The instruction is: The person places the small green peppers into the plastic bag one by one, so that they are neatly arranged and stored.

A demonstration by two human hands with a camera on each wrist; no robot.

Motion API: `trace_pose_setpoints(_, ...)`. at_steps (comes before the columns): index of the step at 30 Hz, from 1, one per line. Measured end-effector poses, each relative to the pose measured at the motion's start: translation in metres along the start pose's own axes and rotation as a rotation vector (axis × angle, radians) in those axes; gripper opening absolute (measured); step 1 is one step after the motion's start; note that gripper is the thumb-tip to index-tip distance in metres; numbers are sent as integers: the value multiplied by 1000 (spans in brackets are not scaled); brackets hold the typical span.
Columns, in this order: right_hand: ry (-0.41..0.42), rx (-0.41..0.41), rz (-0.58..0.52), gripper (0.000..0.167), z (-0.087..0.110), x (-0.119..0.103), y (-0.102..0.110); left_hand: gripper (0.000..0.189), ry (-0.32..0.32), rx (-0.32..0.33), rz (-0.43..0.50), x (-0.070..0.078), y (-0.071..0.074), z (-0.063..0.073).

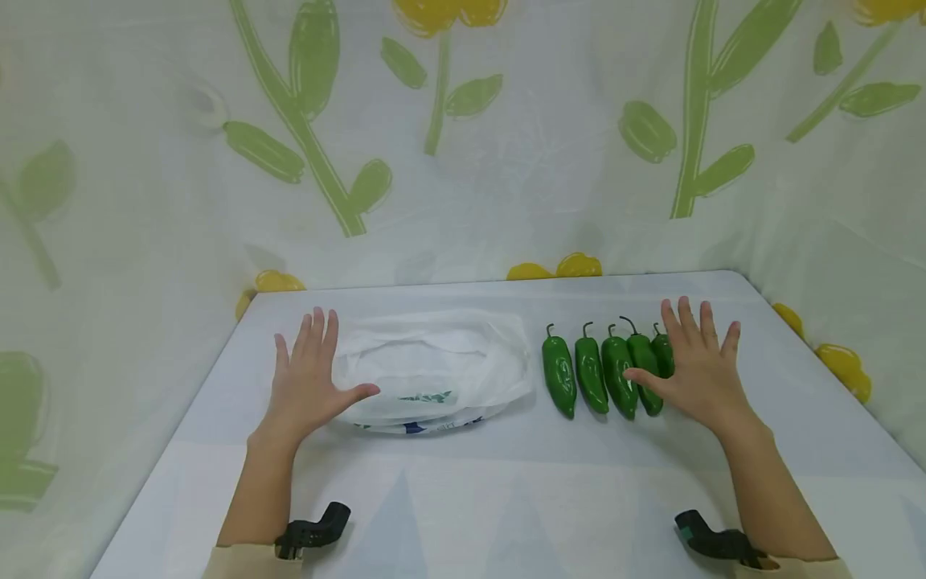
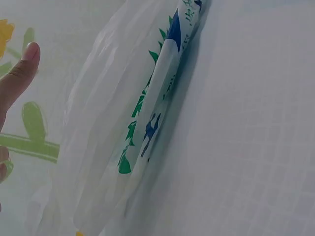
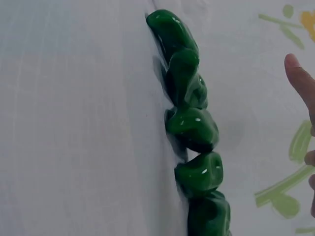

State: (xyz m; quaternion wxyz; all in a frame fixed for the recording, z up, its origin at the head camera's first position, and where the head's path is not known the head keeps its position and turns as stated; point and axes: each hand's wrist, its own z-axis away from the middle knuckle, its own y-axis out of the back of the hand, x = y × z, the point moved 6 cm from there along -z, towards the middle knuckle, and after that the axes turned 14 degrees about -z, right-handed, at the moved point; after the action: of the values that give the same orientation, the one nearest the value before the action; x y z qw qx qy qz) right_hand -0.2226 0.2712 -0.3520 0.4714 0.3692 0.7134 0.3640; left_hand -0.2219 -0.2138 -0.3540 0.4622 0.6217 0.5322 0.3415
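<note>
A white plastic bag (image 1: pixel 434 354) with green and blue print lies on the table, its mouth spread wide. My left hand (image 1: pixel 307 382) is held at the bag's left side, fingers straight and thumb stretched out over its edge in the head view. To the right of the bag, several green peppers (image 1: pixel 559 374) lie side by side in a row, stems pointing away. My right hand (image 1: pixel 694 366) is spread at the right end of that row and partly hides the last peppers. Neither hand holds anything. In the right wrist view the peppers (image 3: pixel 194 128) show their glossy tips.
The white table (image 1: pixel 463 498) has its far edge against a curtain (image 1: pixel 535 161) printed with green leaves and yellow flowers, which also hangs at both sides. A black wrist mount (image 1: pixel 314 531) sits on the left forearm and another mount (image 1: pixel 712 539) on the right.
</note>
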Motion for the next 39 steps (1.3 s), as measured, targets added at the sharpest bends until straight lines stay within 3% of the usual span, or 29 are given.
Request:
trace_pose_setpoints(9, -63, 12, -70, 109, -1, 20, 9, 119, 93, -37, 87, -30, -5, 5)
trace_pose_setpoints(18, -95, 38, -118, 107, 0, 32, 13, 117, 180, -86, 285, -50, -18, 9)
trace_pose_setpoints(27, -102, 80, -260, 101, 0, 48, 14, 101, 261, -181, 452, -57, -35, 11)
trace_pose_setpoints(34, -140, 92, -318, 98, 4, 67, 7, 92, 268, -195, 551, -60, -46, 11)
trace_pose_setpoints(39, -171, 91, -355, 95, 4, 80, -1, 90, 289, -250, 581, -61, -55, 12)
